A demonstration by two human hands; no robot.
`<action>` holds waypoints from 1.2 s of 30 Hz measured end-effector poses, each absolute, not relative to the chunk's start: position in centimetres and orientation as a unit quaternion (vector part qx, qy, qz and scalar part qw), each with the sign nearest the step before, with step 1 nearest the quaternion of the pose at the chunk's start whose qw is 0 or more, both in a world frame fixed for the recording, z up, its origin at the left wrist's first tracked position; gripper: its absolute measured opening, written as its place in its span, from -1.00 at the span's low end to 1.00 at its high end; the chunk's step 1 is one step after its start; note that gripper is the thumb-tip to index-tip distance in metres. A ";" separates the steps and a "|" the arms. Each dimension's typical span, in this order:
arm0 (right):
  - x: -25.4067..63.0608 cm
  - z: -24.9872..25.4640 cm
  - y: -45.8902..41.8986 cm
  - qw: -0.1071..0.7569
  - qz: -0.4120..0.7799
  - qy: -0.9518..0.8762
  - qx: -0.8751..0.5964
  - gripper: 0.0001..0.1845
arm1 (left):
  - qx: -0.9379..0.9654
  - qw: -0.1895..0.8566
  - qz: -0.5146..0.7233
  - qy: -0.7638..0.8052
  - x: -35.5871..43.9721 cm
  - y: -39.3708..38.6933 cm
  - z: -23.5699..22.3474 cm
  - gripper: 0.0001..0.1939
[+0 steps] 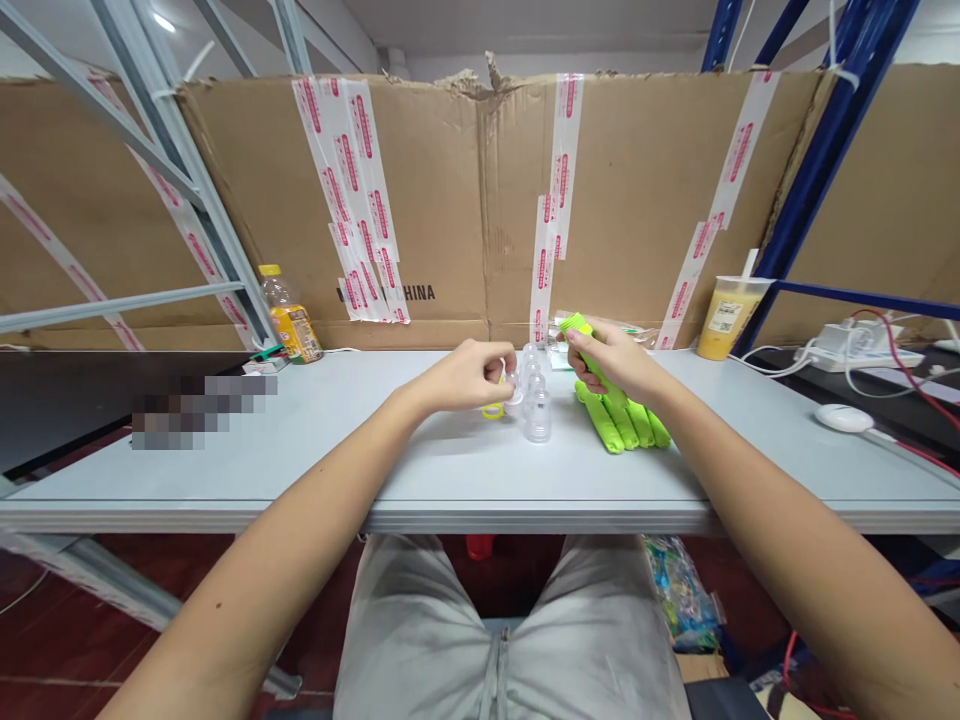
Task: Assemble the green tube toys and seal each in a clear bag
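Observation:
My left hand (481, 375) is closed in a pinch beside a row of small clear plastic bottles (538, 418). What its fingertips hold, if anything, is too small to make out. Just below those fingers a yellow ring (493, 411) shows on the table. My right hand (611, 358), a little above the table, is wrapped round a lime-green roll (576, 323) whose upper end sticks out past the thumb. Under that hand lie several more lime-green rolls (611, 425), side by side and partly covered by it.
The grey-white table (300, 460) meets a taped cardboard wall (435, 200). An orange drink bottle (296, 325) stands at the back left, a cup of yellow drink (726, 320) at the back right. Clear plastic wrapping (637, 334) lies behind my right hand. Farther right are a white mouse (844, 417) and cables.

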State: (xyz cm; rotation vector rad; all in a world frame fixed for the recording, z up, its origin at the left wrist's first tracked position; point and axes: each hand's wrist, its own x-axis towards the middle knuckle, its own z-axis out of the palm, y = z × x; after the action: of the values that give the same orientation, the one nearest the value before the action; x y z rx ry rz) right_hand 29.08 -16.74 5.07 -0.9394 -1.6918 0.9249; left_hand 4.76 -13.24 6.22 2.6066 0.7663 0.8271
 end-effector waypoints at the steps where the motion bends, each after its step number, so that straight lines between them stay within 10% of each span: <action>1: 29.1 5.0 -16.7 0.478 0.344 -0.711 -0.384 -0.58 | 0.891 0.170 0.326 0.266 4.7 -13.3 6.5 -0.94; 8: 29.3 4.4 -16.4 0.414 -0.020 -0.834 -0.363 -0.75 | 0.760 0.326 0.522 0.207 5.1 -13.7 7.7 -0.78; 36: 28.6 3.8 -16.0 0.414 0.006 -0.826 -0.382 -0.70 | 0.766 0.372 0.483 0.205 7.5 -14.0 5.5 -0.64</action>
State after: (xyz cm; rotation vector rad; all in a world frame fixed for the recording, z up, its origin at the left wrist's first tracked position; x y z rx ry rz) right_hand 28.58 -16.02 3.84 -0.9598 -2.0765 0.0162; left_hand 7.49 -13.96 5.52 1.9621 0.5244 1.2390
